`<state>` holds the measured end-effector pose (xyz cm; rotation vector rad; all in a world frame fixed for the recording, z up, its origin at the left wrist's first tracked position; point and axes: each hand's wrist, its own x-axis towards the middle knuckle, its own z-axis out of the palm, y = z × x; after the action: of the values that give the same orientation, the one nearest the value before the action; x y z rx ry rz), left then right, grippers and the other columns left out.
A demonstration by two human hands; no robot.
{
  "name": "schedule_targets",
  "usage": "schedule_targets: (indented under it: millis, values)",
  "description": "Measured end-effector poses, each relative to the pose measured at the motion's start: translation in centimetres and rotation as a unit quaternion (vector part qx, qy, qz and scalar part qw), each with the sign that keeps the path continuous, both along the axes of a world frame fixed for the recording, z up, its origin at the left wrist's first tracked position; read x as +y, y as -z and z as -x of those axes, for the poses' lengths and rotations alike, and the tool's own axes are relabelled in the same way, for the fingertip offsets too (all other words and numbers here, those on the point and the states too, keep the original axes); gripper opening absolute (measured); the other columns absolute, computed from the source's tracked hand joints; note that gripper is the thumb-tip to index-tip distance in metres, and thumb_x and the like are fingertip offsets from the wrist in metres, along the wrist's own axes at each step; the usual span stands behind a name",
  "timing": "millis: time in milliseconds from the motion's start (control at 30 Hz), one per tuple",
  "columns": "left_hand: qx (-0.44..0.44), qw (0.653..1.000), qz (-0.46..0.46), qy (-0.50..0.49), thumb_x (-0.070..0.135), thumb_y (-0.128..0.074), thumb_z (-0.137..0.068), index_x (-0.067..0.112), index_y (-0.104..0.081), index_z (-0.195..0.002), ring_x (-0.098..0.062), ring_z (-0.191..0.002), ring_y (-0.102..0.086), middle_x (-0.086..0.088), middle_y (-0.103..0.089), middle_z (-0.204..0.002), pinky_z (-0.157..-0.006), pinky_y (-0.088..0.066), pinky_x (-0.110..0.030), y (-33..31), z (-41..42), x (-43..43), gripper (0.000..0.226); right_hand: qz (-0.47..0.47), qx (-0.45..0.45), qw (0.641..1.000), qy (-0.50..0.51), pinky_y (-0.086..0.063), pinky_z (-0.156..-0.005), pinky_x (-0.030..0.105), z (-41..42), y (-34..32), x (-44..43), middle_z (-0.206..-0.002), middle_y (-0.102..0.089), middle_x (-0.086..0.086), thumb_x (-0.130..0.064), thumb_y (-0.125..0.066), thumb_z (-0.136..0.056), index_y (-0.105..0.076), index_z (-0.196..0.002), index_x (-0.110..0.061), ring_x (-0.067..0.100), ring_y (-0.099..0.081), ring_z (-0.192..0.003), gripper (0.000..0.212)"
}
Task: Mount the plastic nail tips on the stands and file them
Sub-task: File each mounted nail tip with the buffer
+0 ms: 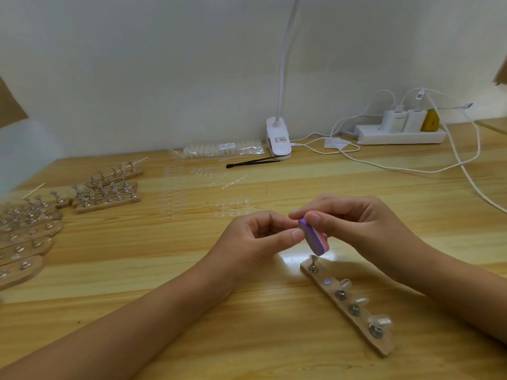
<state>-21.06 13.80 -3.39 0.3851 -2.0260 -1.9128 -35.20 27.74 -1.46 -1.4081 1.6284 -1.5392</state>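
- Nearest, a pale wooden strip (348, 305) lies on the glossy wood-grain tabletop (192, 270). Clear plastic nail tips (380, 322) sit on its small steel stands, and one magnet seat is bare.
- Just above, the right hand (365, 229) has its grip clamped on the purple-and-pink foam filing block (312, 237). The left hand (255, 237) pinches at the block's edge; on what, I cannot tell.
- Risk: press hard and a thin, slick tip could flex or ping away.
- Beyond, loose clear tips (230, 207) are scattered.

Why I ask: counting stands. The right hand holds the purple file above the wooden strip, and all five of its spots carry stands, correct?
No. The head view shows stands on only four spots of the wooden strip; the second spot from the far end is bare.
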Motion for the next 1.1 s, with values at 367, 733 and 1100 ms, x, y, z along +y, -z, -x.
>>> schedule_targets:
  millis: [367,733,1100]
  values:
    - [-0.006,0.999,0.040,0.019,0.032,-0.075,-0.071,0.015,-0.076,-0.094,-0.016,-0.091,-0.070,-0.003,-0.076,-0.094,-0.081,-0.053,-0.020,0.12,0.20,0.42,0.028,-0.014,0.022,1.000,-0.005,-0.056,-0.077,0.023,0.46,-0.53,-0.71,-0.089,-0.074,0.003,-0.031,-0.065,-0.082,-0.077,-0.096,-0.017,0.025,-0.067,-0.085,0.024]
    - [-0.008,1.000,0.026,0.007,0.031,-0.076,-0.070,0.014,-0.076,-0.093,-0.007,-0.087,-0.069,-0.004,-0.076,-0.095,-0.074,-0.049,-0.012,0.10,0.15,0.20,0.029,0.009,-0.010,1.000,-0.002,-0.053,-0.068,0.020,0.52,-0.44,-0.96,-0.080,-0.072,-0.001,-0.028,-0.066,-0.080,-0.075,-0.093,-0.011,0.009,-0.064,-0.071,0.024]
    - [0.001,1.000,-0.016,-0.004,0.031,-0.074,-0.075,0.025,-0.077,-0.085,-0.001,-0.077,-0.062,0.005,-0.073,-0.085,-0.072,-0.048,-0.014,0.10,0.27,-0.36,0.012,0.013,-0.030,0.999,-0.008,-0.055,-0.067,0.021,0.37,-0.40,-0.47,-0.082,-0.074,0.003,-0.028,-0.067,-0.076,-0.073,-0.095,-0.007,0.010,-0.070,-0.075,0.028]
